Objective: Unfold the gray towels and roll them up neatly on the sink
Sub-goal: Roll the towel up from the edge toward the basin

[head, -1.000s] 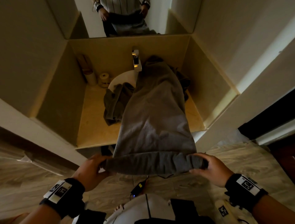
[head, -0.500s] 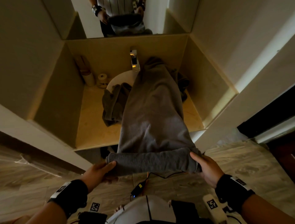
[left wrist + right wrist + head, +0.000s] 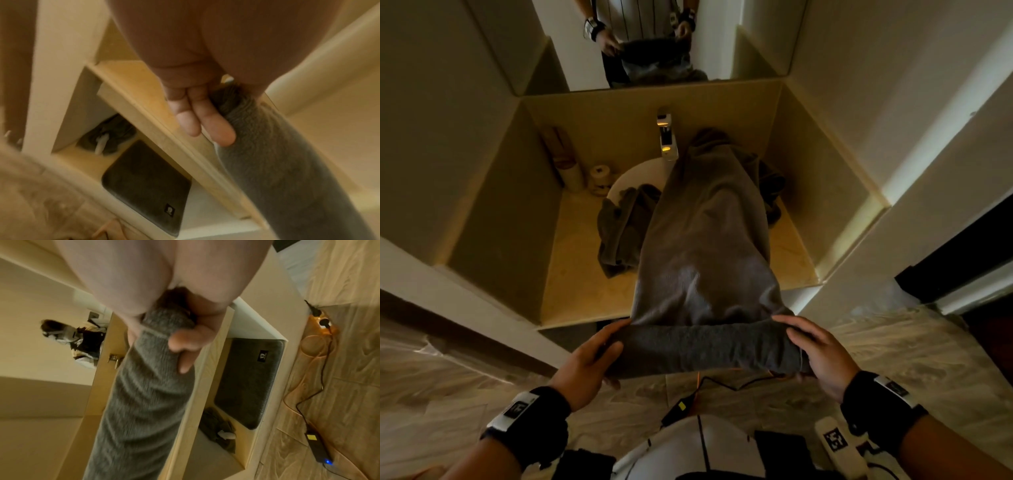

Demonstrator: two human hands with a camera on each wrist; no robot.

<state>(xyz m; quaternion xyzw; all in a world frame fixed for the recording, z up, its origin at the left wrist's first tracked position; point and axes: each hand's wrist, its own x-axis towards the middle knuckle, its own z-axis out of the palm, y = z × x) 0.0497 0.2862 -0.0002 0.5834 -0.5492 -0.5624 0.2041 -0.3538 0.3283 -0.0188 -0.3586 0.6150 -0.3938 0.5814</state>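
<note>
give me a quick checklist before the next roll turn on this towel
1. Left hand holds the roll's left end: ok.
2. Right hand holds the right end: ok.
3. Rolled part of the gray towel even across its width: ok, no visible taper.
4. Unrolled length lying flat over the counter: not ok, wrinkled and bunched near the faucet.
5. Second gray towel apart from the rolling path: cannot tell, it lies right beside it.
6. Roll tightness inside: cannot tell.

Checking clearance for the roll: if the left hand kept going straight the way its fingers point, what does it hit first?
Probably the counter's front edge. The left hand grips the roll of the gray towel, fingers pointing forward over that edge; beyond lies a crumpled gray towel. Depth is unclear.
</note>
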